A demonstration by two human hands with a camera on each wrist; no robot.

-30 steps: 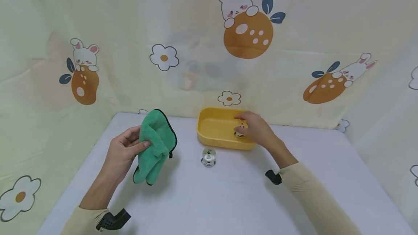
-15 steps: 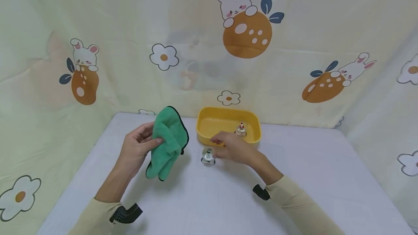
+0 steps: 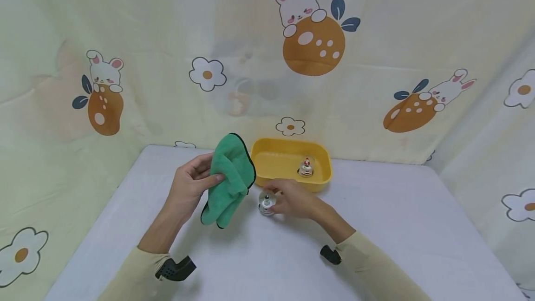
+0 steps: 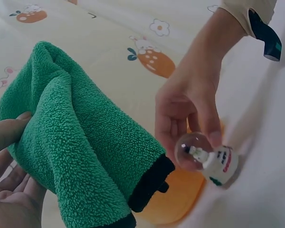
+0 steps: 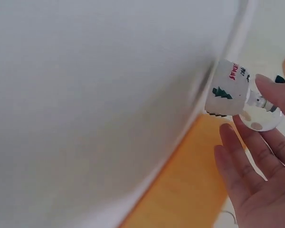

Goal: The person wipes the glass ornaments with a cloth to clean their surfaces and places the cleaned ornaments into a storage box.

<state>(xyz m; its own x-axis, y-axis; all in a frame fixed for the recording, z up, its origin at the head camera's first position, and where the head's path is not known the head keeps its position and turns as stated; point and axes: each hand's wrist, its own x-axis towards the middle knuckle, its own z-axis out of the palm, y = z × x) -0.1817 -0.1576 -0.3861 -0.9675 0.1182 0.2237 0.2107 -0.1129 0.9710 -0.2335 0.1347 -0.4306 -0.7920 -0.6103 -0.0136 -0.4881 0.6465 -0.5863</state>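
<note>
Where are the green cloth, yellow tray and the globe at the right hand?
Green cloth [image 3: 232, 178], head view: folded middle.
Yellow tray [image 3: 276, 164], head view: bare floor.
Globe [image 4: 215, 164], left wrist view: white base.

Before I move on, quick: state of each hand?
Left hand: holding the green cloth.
Right hand: thumb and fingers around the snow globe outside the yellow tray; grip firmness can't be told.

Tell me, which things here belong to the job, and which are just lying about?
Probably the job:
green cloth, in the left hand
snow globe, at the right hand
yellow tray, holding the red-figured globe

Just around:
printed backdrop
black wrist devices
white table
</note>
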